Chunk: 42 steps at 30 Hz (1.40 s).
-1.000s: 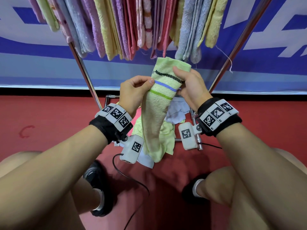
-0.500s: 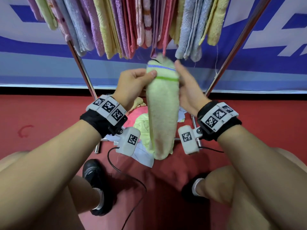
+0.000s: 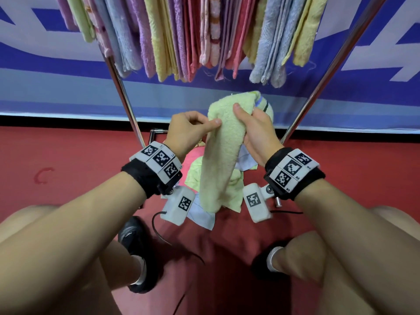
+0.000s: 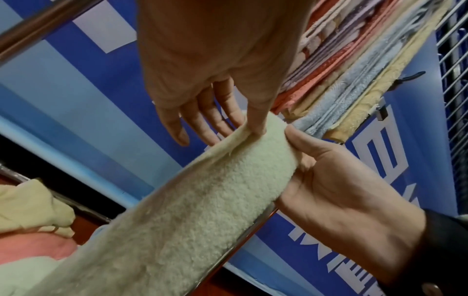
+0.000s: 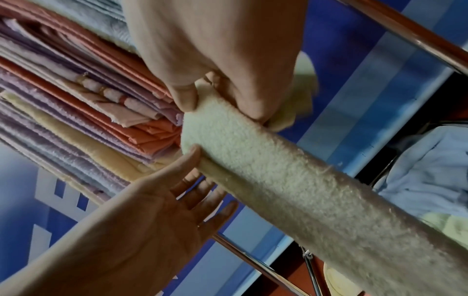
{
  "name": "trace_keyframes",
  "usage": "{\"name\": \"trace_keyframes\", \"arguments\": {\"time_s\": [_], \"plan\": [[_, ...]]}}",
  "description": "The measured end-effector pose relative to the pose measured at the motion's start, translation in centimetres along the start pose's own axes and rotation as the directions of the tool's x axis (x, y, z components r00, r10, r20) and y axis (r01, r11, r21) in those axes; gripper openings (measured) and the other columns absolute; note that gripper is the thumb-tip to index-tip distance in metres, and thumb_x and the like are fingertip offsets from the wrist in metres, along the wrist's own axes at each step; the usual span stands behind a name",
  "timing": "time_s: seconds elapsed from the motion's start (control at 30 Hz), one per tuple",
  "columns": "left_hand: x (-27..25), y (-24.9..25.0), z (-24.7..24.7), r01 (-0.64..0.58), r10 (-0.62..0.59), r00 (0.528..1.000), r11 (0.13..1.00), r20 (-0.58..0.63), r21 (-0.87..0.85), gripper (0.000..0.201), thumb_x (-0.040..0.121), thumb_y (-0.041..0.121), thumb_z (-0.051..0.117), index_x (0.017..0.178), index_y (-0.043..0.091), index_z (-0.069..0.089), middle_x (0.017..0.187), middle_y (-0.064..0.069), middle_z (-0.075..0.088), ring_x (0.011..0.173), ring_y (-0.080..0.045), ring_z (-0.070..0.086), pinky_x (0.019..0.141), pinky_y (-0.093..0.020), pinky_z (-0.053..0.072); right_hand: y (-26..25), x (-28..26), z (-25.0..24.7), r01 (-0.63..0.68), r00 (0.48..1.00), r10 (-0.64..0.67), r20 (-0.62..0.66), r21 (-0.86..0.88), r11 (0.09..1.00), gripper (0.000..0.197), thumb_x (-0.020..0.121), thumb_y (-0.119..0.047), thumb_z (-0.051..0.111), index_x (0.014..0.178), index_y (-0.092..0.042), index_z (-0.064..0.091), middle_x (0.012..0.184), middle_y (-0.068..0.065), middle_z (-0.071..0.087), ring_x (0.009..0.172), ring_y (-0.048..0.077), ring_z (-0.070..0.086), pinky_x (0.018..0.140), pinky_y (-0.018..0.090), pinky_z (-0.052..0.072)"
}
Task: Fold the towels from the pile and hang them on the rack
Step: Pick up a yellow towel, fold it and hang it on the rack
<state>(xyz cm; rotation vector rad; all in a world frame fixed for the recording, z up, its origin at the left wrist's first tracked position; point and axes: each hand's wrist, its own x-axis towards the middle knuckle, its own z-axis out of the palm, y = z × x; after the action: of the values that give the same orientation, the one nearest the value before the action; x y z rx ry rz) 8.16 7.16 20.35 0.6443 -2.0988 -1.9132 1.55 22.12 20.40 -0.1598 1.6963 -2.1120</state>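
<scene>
Head view: the right hand (image 3: 256, 130) grips the folded green towel (image 3: 223, 155) below the rack (image 3: 329, 71); the left hand (image 3: 188, 130) pinches its edge. Risk: the loose pinch slips and the fold opens during lifting.

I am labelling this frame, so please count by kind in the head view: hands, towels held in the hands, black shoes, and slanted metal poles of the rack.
Hands: 2, left hand and right hand
Held towels: 1, pale green towel
Black shoes: 2, left shoe and right shoe
Slanted poles: 2, left rack pole and right rack pole
Total: 7
</scene>
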Motion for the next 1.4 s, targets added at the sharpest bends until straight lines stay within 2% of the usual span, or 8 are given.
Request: {"name": "trace_keyframes", "arguments": {"time_s": [0.37, 0.57, 0.73, 0.9, 1.0, 1.17, 1.3, 1.4], "plan": [[0.8, 0.2, 0.7, 0.067, -0.048, 0.991, 0.986, 0.124, -0.151, 0.014, 0.093, 0.020, 0.071, 0.086, 0.009, 0.064, 0.081, -0.013, 0.065, 0.075, -0.026, 0.060, 0.074, -0.043, 0.052, -0.7, 0.5, -0.7, 0.020, 0.999, -0.017, -0.044, 0.083, 0.996, 0.023, 0.106, -0.015, 0.055, 0.120, -0.001, 0.066, 0.112, 0.016, 0.076, 0.104, 0.028, 0.075, 0.089, 0.041, 0.060], [0.9, 0.2, 0.8, 0.127, -0.103, 0.970, 0.987, 0.221, -0.097, 0.016, 0.092, 0.024, 0.072, 0.085, 0.014, 0.062, 0.089, -0.017, 0.062, 0.078, -0.025, 0.058, 0.068, -0.033, 0.053, -1.0, 0.2, -1.0, 0.037, 0.999, -0.037, 0.025, 0.010, 0.999, 0.023, 0.099, -0.007, 0.064, 0.120, 0.003, 0.066, 0.113, 0.021, 0.075, 0.105, 0.033, 0.074, 0.094, 0.047, 0.060], [0.7, 0.3, 0.8, -0.032, 0.034, 0.997, 0.999, 0.072, -0.031, 0.015, 0.091, 0.014, 0.073, 0.093, 0.002, 0.063, 0.069, -0.006, 0.063, 0.056, -0.008, 0.058, 0.056, -0.020, 0.052, -1.2, 0.9, -1.4, 0.062, 0.998, -0.064, -0.021, -0.087, 0.994, 0.023, 0.100, -0.011, 0.062, 0.120, 0.000, 0.069, 0.110, 0.014, 0.077, 0.102, 0.026, 0.075, 0.084, 0.036, 0.061], [0.5, 0.4, 0.8, 0.006, 0.009, 0.997, 0.981, 0.074, -0.196, 0.016, 0.089, 0.012, 0.075, 0.079, 0.010, 0.063, 0.074, -0.011, 0.066, 0.066, -0.023, 0.059, 0.069, -0.042, 0.050, -1.2, 1.2, -1.7, 0.093, 0.994, -0.081, 0.071, -0.193, 0.977, 0.042, 0.087, -0.027, 0.081, 0.121, -0.006, 0.068, 0.114, 0.009, 0.077, 0.108, 0.024, 0.074, 0.096, 0.044, 0.059], [0.2, 0.5, 0.7, -0.008, 0.021, 0.997, 0.982, 0.068, -0.191, 0.014, 0.088, 0.017, 0.076, 0.081, 0.011, 0.067, 0.076, -0.010, 0.066, 0.070, -0.024, 0.059, 0.070, -0.042, 0.049, -0.6, 1.2, -1.6, 0.163, 0.986, -0.160, 0.034, -0.302, 0.939, 0.047, 0.081, -0.017, 0.087, 0.121, -0.006, 0.066, 0.113, 0.006, 0.077, 0.105, 0.019, 0.074, 0.092, 0.041, 0.061], [0.0, 0.0, 0.7, 0.093, -0.078, 0.935, 0.995, 0.345, -0.027, 0.041, 0.093, 0.034, 0.069, 0.107, -0.004, 0.070, 0.101, -0.022, 0.073, 0.084, -0.021, 0.067, 0.078, -0.031, 0.056, -1.4, 2.0, -2.1, 0.239, 0.967, -0.252, -0.034, -0.213, 0.947, 0.025, 0.089, -0.006, 0.077, 0.112, -0.010, 0.068, 0.113, 0.011, 0.076, 0.105, 0.026, 0.074, 0.093, 0.049, 0.060], [-0.2, 0.1, 0.8, -0.055, 0.030, 0.943, 0.996, 0.331, 0.065, 0.042, 0.085, 0.042, 0.075, 0.095, 0.000, 0.073, 0.099, -0.026, 0.071, 0.084, -0.024, 0.059, 0.081, -0.044, 0.050, -1.7, 2.5, -2.7, 0.165, 0.975, -0.185, -0.122, -0.158, 0.974, 0.027, 0.089, -0.011, 0.076, 0.115, -0.005, 0.068, 0.112, 0.014, 0.076, 0.106, 0.029, 0.074, 0.097, 0.055, 0.057], [-0.1, 0.8, 0.7, -0.081, 0.082, 0.955, 0.997, 0.283, -0.015, 0.032, 0.086, 0.032, 0.077, 0.093, 0.001, 0.074, 0.098, -0.032, 0.069, 0.081, -0.028, 0.060, 0.074, -0.047, 0.049, -1.5, 1.8, -2.3, -0.064, 0.996, 0.068, -0.055, 0.064, 0.996, 0.063, 0.083, -0.039, 0.081, 0.127, 0.002, 0.065, 0.119, 0.023, 0.073, 0.110, 0.034, 0.072, 0.102, 0.056, 0.054]]}}
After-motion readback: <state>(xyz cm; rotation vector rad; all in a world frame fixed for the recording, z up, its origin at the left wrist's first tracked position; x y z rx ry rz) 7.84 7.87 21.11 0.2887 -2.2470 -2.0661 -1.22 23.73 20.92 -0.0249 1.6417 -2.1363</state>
